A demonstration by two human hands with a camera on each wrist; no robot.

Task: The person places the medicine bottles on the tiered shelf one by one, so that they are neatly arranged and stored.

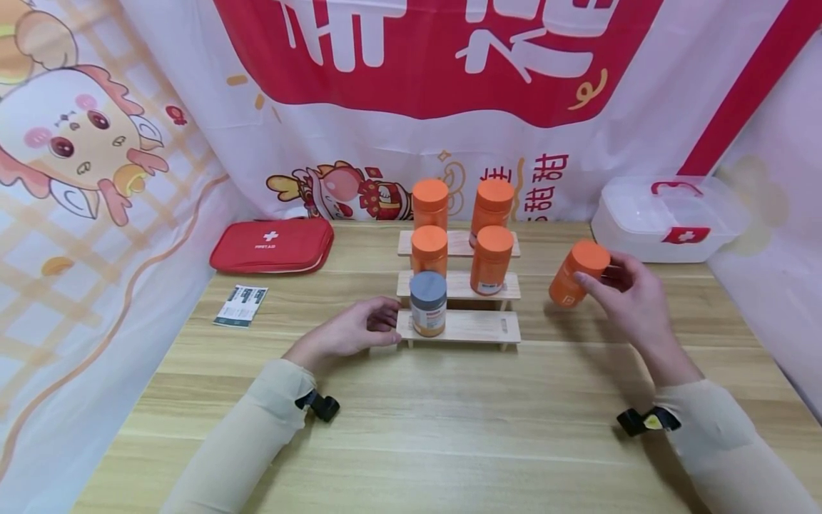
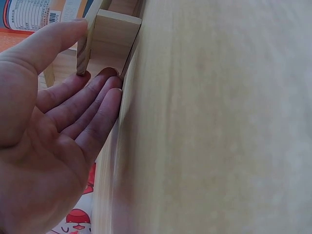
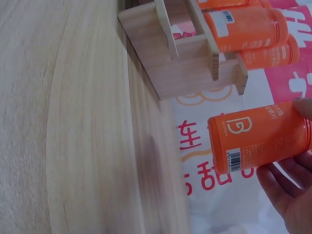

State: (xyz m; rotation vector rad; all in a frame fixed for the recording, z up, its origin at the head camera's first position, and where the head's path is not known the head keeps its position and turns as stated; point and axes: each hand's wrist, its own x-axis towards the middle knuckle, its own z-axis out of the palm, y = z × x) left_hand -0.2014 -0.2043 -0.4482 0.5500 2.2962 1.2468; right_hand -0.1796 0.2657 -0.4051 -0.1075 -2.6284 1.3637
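My right hand [image 1: 632, 300] grips an orange bottle [image 1: 576, 275] with an orange lid, held tilted to the right of a three-step wooden rack [image 1: 472, 327]. The right wrist view shows a barcode and a white logo on this bottle [image 3: 258, 139]. At the rack's left end, my left hand [image 1: 356, 327] pinches the lowest step, thumb and forefinger on either side of the board edge [image 2: 87, 53]; the other fingers extend beside its leg. A grey-lidded bottle [image 1: 428, 305] stands on that step's left. Two orange bottles stand on the middle step [image 1: 457, 284], two more on the top step [image 1: 457, 243].
A red first aid pouch [image 1: 272, 245] lies at the back left, with a small printed packet [image 1: 240, 306] in front of it. At the back right stands a translucent white box [image 1: 664, 221] with a red handle. A printed cloth [image 1: 385, 86] hangs behind the table.
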